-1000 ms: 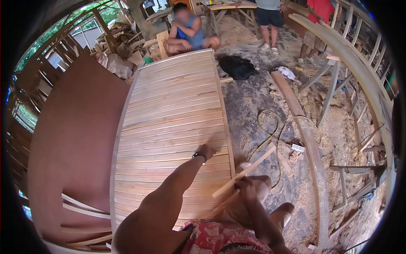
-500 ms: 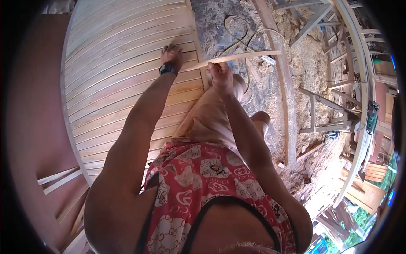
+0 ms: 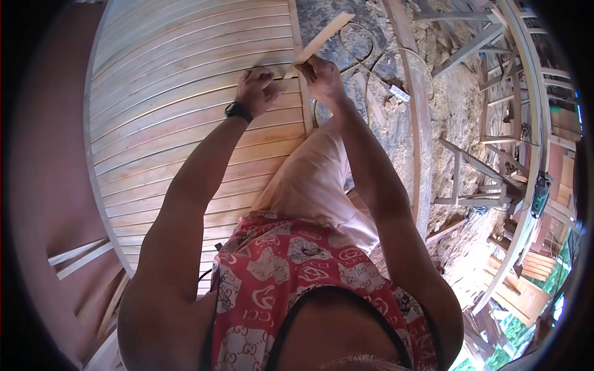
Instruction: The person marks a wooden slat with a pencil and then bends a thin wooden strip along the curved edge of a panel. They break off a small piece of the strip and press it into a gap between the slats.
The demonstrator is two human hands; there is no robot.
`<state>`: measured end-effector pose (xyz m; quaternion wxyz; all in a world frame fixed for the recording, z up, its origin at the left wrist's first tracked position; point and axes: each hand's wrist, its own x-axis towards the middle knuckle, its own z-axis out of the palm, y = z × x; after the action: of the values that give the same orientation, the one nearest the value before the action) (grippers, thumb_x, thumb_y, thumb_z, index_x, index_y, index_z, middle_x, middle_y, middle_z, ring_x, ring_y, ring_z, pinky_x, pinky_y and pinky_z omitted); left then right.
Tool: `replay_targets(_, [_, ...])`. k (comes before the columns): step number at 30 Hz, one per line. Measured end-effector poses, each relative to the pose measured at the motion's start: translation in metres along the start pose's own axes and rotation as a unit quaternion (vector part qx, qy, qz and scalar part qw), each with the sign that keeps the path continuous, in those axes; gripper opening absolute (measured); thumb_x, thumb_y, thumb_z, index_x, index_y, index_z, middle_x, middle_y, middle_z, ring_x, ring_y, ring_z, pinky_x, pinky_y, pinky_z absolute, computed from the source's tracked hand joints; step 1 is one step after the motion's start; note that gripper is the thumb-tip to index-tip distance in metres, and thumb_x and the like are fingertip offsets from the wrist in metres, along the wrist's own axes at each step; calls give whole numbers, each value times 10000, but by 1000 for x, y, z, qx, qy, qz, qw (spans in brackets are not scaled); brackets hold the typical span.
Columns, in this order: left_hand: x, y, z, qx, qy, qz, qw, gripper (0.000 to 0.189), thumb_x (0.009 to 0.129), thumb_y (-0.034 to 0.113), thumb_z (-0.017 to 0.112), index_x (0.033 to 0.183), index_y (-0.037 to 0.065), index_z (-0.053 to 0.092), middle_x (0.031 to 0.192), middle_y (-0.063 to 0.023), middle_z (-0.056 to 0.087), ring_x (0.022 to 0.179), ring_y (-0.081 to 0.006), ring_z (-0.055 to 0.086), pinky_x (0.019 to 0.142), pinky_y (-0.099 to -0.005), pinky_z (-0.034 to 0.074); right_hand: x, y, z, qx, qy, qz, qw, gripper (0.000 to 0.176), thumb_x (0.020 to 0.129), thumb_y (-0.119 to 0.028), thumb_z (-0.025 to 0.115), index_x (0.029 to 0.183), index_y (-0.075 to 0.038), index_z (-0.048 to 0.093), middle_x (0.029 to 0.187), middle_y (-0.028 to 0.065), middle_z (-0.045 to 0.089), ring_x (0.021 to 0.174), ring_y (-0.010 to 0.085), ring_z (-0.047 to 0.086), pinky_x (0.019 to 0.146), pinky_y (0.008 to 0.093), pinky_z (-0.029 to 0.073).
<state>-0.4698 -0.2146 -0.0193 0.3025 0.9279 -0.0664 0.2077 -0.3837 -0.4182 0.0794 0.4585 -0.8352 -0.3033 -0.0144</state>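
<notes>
A slatted wooden panel (image 3: 185,123) fills the left of the view, with dark gaps between its strips. My right hand (image 3: 323,79) pinches a thin wooden strip (image 3: 328,36) near its lower end, at the panel's right edge. The strip slants up and to the right over the floor. My left hand (image 3: 257,93), with a black watch at its wrist, is over the slats just left of the strip's lower end. Its fingers are curled, and whether they hold anything is too small to tell.
A yellowish cord (image 3: 372,46) loops on the dusty floor beyond the panel. A long timber beam (image 3: 416,117) lies right of it, near a white block (image 3: 400,93). Wooden frames (image 3: 461,167) stand farther right, and a green power tool (image 3: 541,195) is at the far right.
The strip has swung from nearly level to a steep slant, its far end now higher. My right hand has moved up a little. My left hand's fingers have curled and it has shifted slightly.
</notes>
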Motion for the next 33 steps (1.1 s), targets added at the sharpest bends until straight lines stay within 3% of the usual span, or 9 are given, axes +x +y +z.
replay_targets(3, [0,3,0,3,1,16,1000,413,760,290,877,1087,71,750,1192,-49,664,1063,-323,607,971,-452,480,-4,10,1,54,-7,14,998,101,974,-88,703,1062,-41,716,923,188,756,821,305,756,716,377,561])
replay_targets(5, [2,5,-2,22,1,26,999,399,782,294,863,1091,71,746,1183,-47,662,1060,-312,604,962,-452,479,-3,16,4,8,-27,12,1000,162,964,-94,703,1120,-132,723,960,164,758,915,371,749,725,432,576])
replay_targets(15, [1,7,-2,32,-16,10,999,379,829,314,833,1086,51,738,1144,-55,644,1016,-315,592,941,-441,494,1,21,7,2,-37,1,999,163,963,-109,710,1125,-127,703,936,160,756,880,366,748,714,445,574])
replay_targets(21, [-1,10,1,37,-16,9,999,355,812,266,855,1083,75,727,1183,-56,649,984,-305,611,902,-447,473,0,27,10,20,-53,23,998,146,947,-111,722,1083,-90,675,936,162,753,894,374,745,719,455,572])
replay_targets(24, [-3,14,6,16,-26,-32,999,319,791,222,867,1054,94,740,1163,-56,662,1005,-306,614,900,-441,477,-3,30,12,8,-43,23,999,128,937,-112,729,1047,-79,671,932,163,755,898,382,743,730,459,572])
replay_targets(27, [-3,25,14,1,10,-45,999,276,766,169,872,1006,118,747,1134,-62,676,1033,-314,621,909,-446,483,-3,26,12,30,-25,27,999,109,942,-130,720,1018,-72,669,925,171,748,887,397,734,726,471,567])
replay_targets(29, [-5,37,20,32,123,-88,988,176,795,181,839,937,134,746,1094,-52,691,1049,-326,628,923,-462,489,-3,21,6,21,-30,34,999,108,953,-158,707,995,-67,668,923,192,735,864,411,724,710,489,555])
replay_targets(33, [-14,42,20,113,38,-115,986,106,849,200,784,926,141,741,1094,-36,697,1059,-340,627,930,-484,497,1,15,0,-16,-50,56,997,118,963,-170,693,969,-56,667,887,215,719,833,421,715,691,499,542])
